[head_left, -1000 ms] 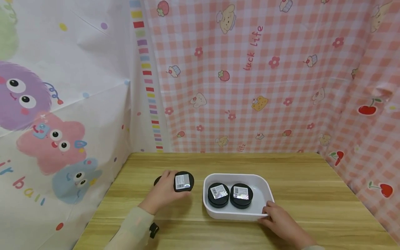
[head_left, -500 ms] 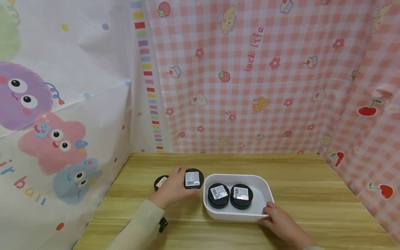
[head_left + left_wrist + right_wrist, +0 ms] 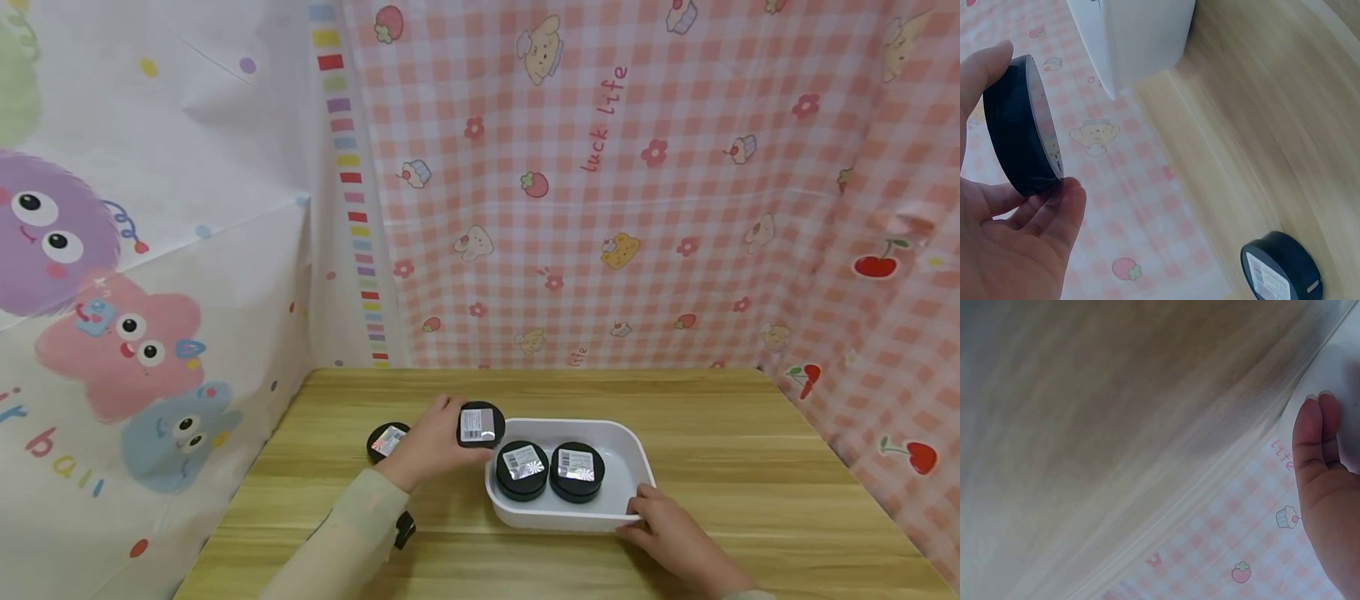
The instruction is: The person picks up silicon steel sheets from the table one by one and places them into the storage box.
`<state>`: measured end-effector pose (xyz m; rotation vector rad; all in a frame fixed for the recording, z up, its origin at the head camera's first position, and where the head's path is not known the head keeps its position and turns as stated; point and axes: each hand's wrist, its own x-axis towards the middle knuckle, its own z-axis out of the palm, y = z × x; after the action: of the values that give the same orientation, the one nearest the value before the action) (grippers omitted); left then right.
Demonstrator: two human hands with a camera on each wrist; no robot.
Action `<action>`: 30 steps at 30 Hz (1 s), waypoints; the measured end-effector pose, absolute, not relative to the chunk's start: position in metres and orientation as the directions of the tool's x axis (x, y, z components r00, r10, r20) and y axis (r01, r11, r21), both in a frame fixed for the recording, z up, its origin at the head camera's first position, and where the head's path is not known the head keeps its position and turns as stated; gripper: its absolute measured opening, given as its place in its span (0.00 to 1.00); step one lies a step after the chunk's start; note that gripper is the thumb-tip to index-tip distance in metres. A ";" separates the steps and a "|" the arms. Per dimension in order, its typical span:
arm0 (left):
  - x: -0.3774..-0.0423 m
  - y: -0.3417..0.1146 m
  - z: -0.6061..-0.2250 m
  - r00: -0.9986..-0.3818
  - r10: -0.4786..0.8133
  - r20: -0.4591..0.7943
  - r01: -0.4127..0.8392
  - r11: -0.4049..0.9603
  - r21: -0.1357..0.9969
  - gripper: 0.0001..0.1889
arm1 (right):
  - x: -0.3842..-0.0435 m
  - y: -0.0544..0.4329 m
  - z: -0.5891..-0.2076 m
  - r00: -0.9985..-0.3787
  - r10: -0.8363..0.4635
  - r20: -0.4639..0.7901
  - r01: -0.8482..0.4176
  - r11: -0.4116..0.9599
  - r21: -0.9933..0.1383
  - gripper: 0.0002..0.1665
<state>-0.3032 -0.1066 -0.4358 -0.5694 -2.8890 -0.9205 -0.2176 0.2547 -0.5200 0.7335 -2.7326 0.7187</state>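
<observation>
My left hand [image 3: 429,446] pinches a flat round black container [image 3: 480,425] with a white barcode label, raised near the white box's left rim. In the left wrist view, thumb and fingers [image 3: 1063,206] grip the container's black side [image 3: 1013,131]. Inside the white box [image 3: 555,522] lie two similar labelled black containers [image 3: 522,472], side by side toward the left. My right hand [image 3: 671,533] holds the box's front right corner, fingers over the rim. Partly behind the left hand, another black container [image 3: 384,440] rests on the table.
The wooden table [image 3: 750,467] carries the box. A pink checked cloth [image 3: 577,208] hangs behind and to the right. On the left hangs a white cloth [image 3: 247,250] with cartoon figures. A black strap [image 3: 405,530] shows beside the left sleeve.
My left hand has carried its black container rightward to the box's left rim, uncovering more of the one left on the table. The right hand and the box stay in place.
</observation>
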 end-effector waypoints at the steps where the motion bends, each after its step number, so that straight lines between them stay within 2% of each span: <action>1: -0.304 -0.106 -0.436 -0.928 0.333 0.165 0.367 0.752 0.548 0.47 | -0.218 0.255 -0.520 -0.851 -0.411 0.327 -0.518 0.756 -0.399 0.11; 21: -0.305 -0.085 -0.436 -0.912 0.389 0.130 0.393 0.739 0.547 0.48 | -0.217 0.254 -0.518 -0.873 -0.400 0.277 -0.485 0.769 -0.416 0.11; 30: -0.308 -0.074 -0.436 -0.911 0.401 0.100 0.379 0.715 0.588 0.47 | -0.218 0.255 -0.518 -0.861 -0.404 0.308 -0.502 0.768 -0.398 0.11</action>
<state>-0.3080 -0.0744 -0.4359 -0.6691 -2.9413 -0.9959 -0.2179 0.2547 -0.5182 0.7151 -2.7578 0.7068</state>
